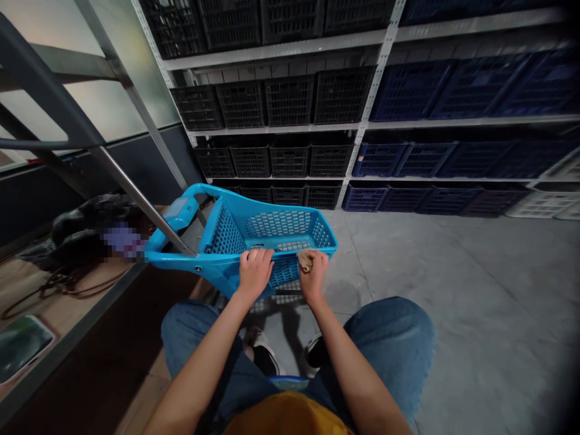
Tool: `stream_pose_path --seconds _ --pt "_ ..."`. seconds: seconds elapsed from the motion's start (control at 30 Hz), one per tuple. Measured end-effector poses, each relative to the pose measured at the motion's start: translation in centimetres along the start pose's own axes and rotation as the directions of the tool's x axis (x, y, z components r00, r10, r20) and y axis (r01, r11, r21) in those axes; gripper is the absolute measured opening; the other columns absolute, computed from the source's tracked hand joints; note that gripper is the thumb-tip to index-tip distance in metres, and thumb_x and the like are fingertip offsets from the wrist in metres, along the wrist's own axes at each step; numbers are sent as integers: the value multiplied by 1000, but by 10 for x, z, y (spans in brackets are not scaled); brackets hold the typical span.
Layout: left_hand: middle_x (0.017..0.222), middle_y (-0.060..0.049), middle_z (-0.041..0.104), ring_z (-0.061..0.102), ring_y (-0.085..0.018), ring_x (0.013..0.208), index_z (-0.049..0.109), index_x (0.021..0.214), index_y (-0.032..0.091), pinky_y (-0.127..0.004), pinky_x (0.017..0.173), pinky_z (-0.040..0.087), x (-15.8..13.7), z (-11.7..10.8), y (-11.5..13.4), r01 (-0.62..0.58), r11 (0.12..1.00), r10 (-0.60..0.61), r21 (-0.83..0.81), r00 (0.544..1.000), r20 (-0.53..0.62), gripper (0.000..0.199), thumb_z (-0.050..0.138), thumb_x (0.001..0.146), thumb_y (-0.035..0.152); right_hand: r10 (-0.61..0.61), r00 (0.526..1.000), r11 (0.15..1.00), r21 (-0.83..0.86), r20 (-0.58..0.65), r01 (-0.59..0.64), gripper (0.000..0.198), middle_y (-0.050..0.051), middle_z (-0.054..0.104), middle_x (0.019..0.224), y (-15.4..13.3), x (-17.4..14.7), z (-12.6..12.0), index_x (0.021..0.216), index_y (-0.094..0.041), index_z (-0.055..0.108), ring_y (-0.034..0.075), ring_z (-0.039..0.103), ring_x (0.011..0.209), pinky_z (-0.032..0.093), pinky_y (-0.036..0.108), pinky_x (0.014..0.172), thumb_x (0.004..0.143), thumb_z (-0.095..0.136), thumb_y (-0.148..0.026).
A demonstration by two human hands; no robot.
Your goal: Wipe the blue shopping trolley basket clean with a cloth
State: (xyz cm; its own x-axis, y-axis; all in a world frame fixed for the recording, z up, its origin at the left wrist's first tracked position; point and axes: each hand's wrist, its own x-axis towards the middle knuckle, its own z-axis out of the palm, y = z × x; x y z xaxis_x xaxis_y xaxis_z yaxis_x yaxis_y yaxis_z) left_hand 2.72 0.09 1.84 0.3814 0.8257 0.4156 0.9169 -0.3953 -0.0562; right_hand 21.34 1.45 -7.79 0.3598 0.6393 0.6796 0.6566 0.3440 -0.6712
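Cart: the bright blue perforated plastic shopping cart (254, 232) stands on the floor directly in front of your knees, its near rim under both of your hands.
Left hand: your left hand (255, 271) lies over the near rim of the cart, fingers curled down over the edge and gripping it.
Right hand: your right hand (313, 273) rests on the same rim just beside the left, fingers pinched shut around a small tan crumpled cloth (305, 260) pressed against the plastic.
Cart handle: a blue handle with a flat panel (180, 212) sits at the cart's far left end, touching a slanted grey metal rail (136, 196).
Your legs: blue jeans (385, 344) and dark shoes (265, 356) show below the cart.
Floor: smooth grey concrete (453, 290), bare to your right.
Shelving: white metal racks (362, 121) fill the far wall, with black slatted plastic crates (290, 99) on the left and dark blue plastic crates (453, 90) on the right.
Left side: a wooden bench top (54, 296) carries a black bag (86, 229) and a loose dark cable (58, 281).
Wall: dark panel below, pale frosted panel (99, 103) above.
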Motion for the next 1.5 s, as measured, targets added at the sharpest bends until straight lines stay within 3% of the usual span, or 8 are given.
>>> stream_pose_path --seconds 0.13,0.4,0.73,0.87,1.0,1.13,1.27,1.5 --pt "115 -11 67 56 -28 107 60 126 23 -46 97 34 0 0 0 -4 1000 4 -14 1000 0 31 48 97 28 -25 1000 1000 17 18 25 27 8 52 104 2 5 3 100 -21 54 24 50 105 44 43 96 75 55 -12" --pt "114 -12 66 56 -28 107 60 126 24 -46 99 34 -1 -3 1 4 1000 -4 -15 1000 1 32 49 96 27 178 938 983 -97 298 -156 28 6 53 96 64 -99 14 90 -21 58 21 51 91 46 34 81 67 48 -8" --pt "114 -11 66 55 -28 107 60 125 24 -46 98 33 -1 -3 1 -1 1000 1 -24 1000 -4 31 49 96 28 302 925 951 9 -232 -309 18 8 53 96 31 -8 -10 93 -20 54 25 47 98 40 39 88 76 49 -15" --pt "115 -11 66 55 -28 107 59 126 23 -46 98 33 -1 -5 1 -7 1000 7 -22 1000 -5 31 49 96 28 104 991 990 86 85 -112 33 8 54 102 -13 -44 17 97 -21 55 24 51 100 43 39 90 71 45 -5" --pt "114 -11 66 55 -28 107 59 126 23 -46 97 34 -1 -5 0 -14 1000 14 -19 1000 2 32 49 97 28 -94 936 983 182 340 32 40 7 54 107 -22 -58 22 101 -23 57 23 52 103 45 38 91 69 44 -3" --pt "115 -11 66 55 -27 108 59 126 24 -45 98 34 -1 -4 0 -10 999 11 -31 1000 3 32 48 97 28 175 985 983 54 8 -175 24 6 53 97 30 -23 -10 96 -21 53 24 49 98 43 40 90 74 48 -12" --pt "116 -11 66 55 -28 110 59 127 23 -46 99 33 -2 -2 0 2 999 -3 -43 1000 -6 32 49 97 27 406 856 908 40 -321 -416 17 7 49 97 58 -2 -26 93 -21 48 24 46 96 41 39 89 77 49 -18" --pt "115 -11 66 55 -28 109 59 126 23 -46 98 34 -1 -4 1 -3 999 3 -36 1000 -2 31 49 97 27 47 985 991 116 165 -67 33 9 50 109 -4 -54 23 100 -21 53 23 50 107 43 40 95 72 45 -6"
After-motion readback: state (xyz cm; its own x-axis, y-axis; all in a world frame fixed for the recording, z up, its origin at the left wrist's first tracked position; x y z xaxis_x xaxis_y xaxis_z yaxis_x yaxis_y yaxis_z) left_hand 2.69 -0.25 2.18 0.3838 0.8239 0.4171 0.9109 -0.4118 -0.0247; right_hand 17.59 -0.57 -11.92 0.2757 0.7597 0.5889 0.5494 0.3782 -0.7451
